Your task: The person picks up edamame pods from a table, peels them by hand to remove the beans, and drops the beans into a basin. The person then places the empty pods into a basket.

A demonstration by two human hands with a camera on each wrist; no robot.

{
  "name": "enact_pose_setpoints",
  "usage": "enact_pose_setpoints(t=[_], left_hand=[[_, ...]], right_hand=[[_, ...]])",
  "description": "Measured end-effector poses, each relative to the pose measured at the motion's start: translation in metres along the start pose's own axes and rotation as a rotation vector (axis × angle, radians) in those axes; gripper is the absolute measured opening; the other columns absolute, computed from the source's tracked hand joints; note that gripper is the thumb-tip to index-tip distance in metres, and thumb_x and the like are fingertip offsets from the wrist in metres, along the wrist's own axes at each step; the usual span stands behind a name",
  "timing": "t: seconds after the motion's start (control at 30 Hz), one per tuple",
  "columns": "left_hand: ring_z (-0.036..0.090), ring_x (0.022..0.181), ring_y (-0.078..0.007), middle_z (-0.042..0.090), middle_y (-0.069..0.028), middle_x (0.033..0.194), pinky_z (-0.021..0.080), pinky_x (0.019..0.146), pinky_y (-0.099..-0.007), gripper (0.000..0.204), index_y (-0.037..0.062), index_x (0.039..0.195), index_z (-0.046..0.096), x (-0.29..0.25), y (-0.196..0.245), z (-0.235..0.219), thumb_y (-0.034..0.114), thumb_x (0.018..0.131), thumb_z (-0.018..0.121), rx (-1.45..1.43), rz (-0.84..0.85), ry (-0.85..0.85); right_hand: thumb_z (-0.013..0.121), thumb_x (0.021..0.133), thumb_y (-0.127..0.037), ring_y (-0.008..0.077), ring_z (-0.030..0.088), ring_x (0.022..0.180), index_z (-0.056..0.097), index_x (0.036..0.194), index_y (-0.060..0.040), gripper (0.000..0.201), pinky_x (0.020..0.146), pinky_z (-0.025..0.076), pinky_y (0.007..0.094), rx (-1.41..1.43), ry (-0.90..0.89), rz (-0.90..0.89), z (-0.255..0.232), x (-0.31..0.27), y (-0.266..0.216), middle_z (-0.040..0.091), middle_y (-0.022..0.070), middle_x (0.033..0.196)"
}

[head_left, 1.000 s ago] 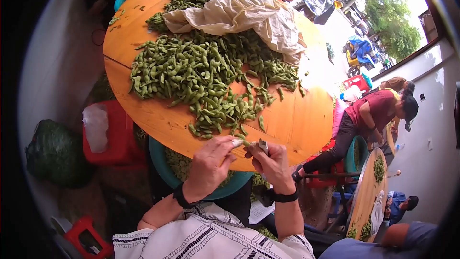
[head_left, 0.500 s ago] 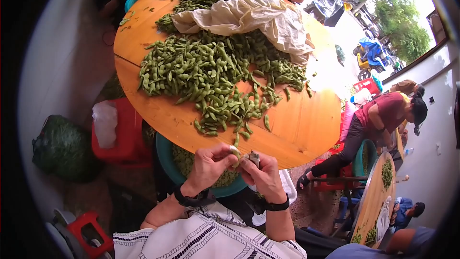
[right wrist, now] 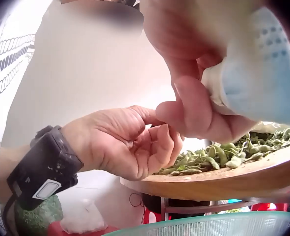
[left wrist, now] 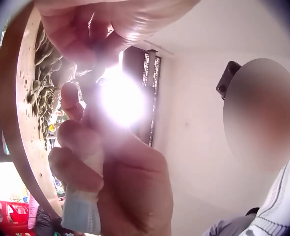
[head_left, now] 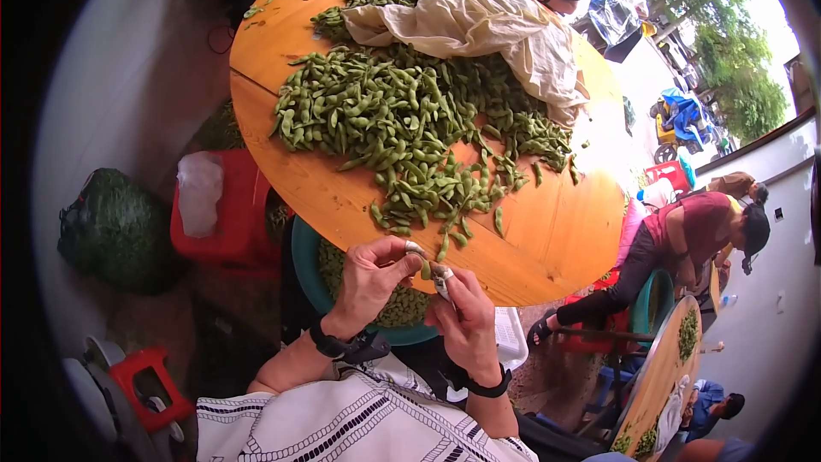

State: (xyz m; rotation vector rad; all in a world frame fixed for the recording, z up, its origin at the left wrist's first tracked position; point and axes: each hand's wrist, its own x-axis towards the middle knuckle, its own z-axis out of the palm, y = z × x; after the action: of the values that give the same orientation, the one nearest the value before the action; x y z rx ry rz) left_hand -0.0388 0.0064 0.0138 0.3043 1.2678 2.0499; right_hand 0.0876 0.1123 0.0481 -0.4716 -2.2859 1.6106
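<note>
In the head view my left hand [head_left: 369, 284] pinches a green pod [head_left: 426, 269] between thumb and fingers, over the edge of the round wooden table [head_left: 547, 248]. Close beside it, my right hand [head_left: 467, 322] has its fingers curled round a small pale wrapped object [head_left: 441, 281]. The right wrist view shows a light blue dotted piece [right wrist: 263, 69] in the right hand, and the left hand [right wrist: 130, 142] with bent fingers meeting it. Bright glare hides the fingertips in the left wrist view. A large heap of green pods [head_left: 376, 107] lies on the table.
A pale cloth [head_left: 479, 21] covers part of the heap. Below my hands is a teal basin [head_left: 305, 258] with shelled beans [head_left: 402, 306]. Left stand a red stool [head_left: 244, 214] and a green sack [head_left: 115, 231]; a white basket [head_left: 510, 338] is at the right. Other people are around the tables.
The view has shifted, so the table sits farther right and higher. My hands stay close together; the pod between them hangs lower than half a second ago.
</note>
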Motion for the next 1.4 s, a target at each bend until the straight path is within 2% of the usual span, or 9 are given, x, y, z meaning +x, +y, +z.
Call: enact_pose_setpoints(t=[0.27,0.67,0.73,0.87,0.97,1.13,1.2,1.37,1.4], left_hand=[[0.059,0.066,-0.0036,0.068,-0.0005,0.079,0.049,0.059,-0.0187,0.012,-0.0007,0.095,0.07,-0.003,0.001,0.003,0.009,0.088,0.073,0.221,0.026,0.034],[0.057,0.066,-0.003,0.066,-0.0007,0.073,0.046,0.061,-0.0201,0.012,-0.0025,0.088,0.069,-0.004,0.01,0.005,0.009,0.087,0.072,0.523,0.163,-0.05],[0.056,0.066,-0.0027,0.066,-0.0007,0.072,0.046,0.06,-0.0203,0.012,-0.0025,0.087,0.069,-0.004,0.011,0.005,0.009,0.087,0.072,0.462,0.112,-0.062],[0.056,0.066,-0.0019,0.066,-0.0004,0.069,0.045,0.058,-0.0204,0.014,-0.0025,0.084,0.068,-0.005,0.016,0.006,0.01,0.087,0.073,0.373,-0.006,-0.087],[0.055,0.065,-0.0016,0.065,0.0001,0.068,0.044,0.057,-0.0203,0.015,-0.0019,0.083,0.068,-0.007,0.012,0.008,0.011,0.087,0.073,0.486,0.074,-0.059],[0.054,0.064,-0.0015,0.065,0.0006,0.068,0.043,0.056,-0.0196,0.016,-0.0013,0.081,0.067,-0.009,0.013,0.009,0.012,0.087,0.073,0.589,0.13,-0.063],[0.054,0.064,-0.0014,0.066,0.001,0.068,0.042,0.056,-0.0193,0.015,-0.0012,0.081,0.067,-0.006,0.016,0.006,0.012,0.087,0.072,0.641,0.129,-0.077],[0.049,0.064,-0.0019,0.062,0.0029,0.077,0.037,0.054,-0.019,0.018,0.0028,0.088,0.066,0.005,0.016,-0.014,0.019,0.094,0.065,-0.07,-0.435,-0.419],[0.049,0.064,-0.0019,0.062,0.0029,0.077,0.037,0.054,-0.019,0.018,0.0028,0.088,0.066,0.005,0.015,-0.015,0.019,0.094,0.065,-0.068,-0.436,-0.414]], right_hand=[[0.049,0.078,0.017,0.0221,0.066,0.069,0.055,0.125,0.0047,0.049,0.061,0.054,0.0312,-0.189,0.001,-0.105,0.001,-0.002,0.005,0.057,0.0171,0.113],[0.051,0.086,0.01,0.0107,0.062,0.065,0.058,0.122,0.005,0.036,0.055,0.046,0.0216,0.198,-0.002,0.197,-0.004,-0.013,0.007,0.059,0.0073,0.104],[0.051,0.09,0.008,0.008,0.06,0.065,0.058,0.12,0.0049,0.031,0.052,0.044,0.02,0.517,-0.115,0.324,-0.012,-0.014,0.006,0.057,0.0048,0.102],[0.054,0.094,0.005,0.0067,0.056,0.064,0.059,0.118,0.0053,0.024,0.049,0.038,0.0181,0.478,-0.076,0.326,-0.011,-0.014,-0.009,0.055,0.0035,0.095],[0.054,0.093,0.006,0.0069,0.057,0.065,0.059,0.118,0.0053,0.026,0.049,0.039,0.0184,0.443,-0.064,0.356,-0.009,-0.015,-0.007,0.056,0.0038,0.096],[0.048,0.089,0.009,0.0075,0.059,0.064,0.06,0.117,0.0028,0.03,0.052,0.044,0.0201,0.086,0.025,0.126,0.002,-0.017,0.002,0.058,0.003,0.096],[0.049,0.09,0.009,0.0074,0.058,0.062,0.06,0.116,0.003,0.029,0.051,0.042,0.0205,0.287,0.0,0.265,-0.001,-0.018,0.006,0.058,0.0026,0.091],[0.057,0.09,0.006,0.0077,0.051,0.056,0.061,0.114,0.0062,0.025,0.045,0.03,0.0208,0.925,-0.218,0.581,-0.016,-0.018,0.011,0.056,0.0021,0.073],[0.057,0.09,0.006,0.0077,0.051,0.056,0.061,0.114,0.0062,0.025,0.045,0.03,0.0208,0.928,-0.221,0.582,-0.017,-0.017,0.01,0.056,0.0021,0.073]])
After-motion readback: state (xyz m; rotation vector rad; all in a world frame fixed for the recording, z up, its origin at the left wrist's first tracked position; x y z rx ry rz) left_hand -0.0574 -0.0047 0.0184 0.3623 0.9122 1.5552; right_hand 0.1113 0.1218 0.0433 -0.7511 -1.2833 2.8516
